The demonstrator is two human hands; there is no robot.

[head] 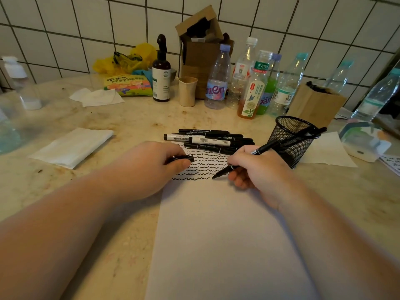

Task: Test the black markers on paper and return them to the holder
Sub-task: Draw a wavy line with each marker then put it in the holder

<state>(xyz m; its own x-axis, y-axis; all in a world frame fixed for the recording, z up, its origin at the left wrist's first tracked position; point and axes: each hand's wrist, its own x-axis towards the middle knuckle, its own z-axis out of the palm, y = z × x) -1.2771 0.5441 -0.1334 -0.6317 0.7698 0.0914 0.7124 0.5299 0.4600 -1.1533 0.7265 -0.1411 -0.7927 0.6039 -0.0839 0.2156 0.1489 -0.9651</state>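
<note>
Beige marbled stone desk (134, 118) against a white tiled wall. A white sheet of paper (216, 234) runs from frame centre to the bottom edge; its upper part carries rows of black wavy test lines (203, 165).

Right hand (257, 167), right of centre, pinches a slim uncapped black marker (242, 162) in a writing grip, tip on the paper at the end of the lowest line. Left hand (155, 163), left of centre, fingers curled around a short black marker cap (184, 158), rests at the sheet's left edge.

Pile of black markers (210, 140) (some with white label bands) lies across the top of the paper, centre frame. Just right of it, a black wire-mesh pen holder (292, 141) stands upright with one black marker (311, 132) leaning out of it.

Upper frame: row of plastic bottles (249, 83), dark brown pump bottle (161, 76), open cardboard box (201, 44). Folded white tissue (73, 146) at left.
</note>
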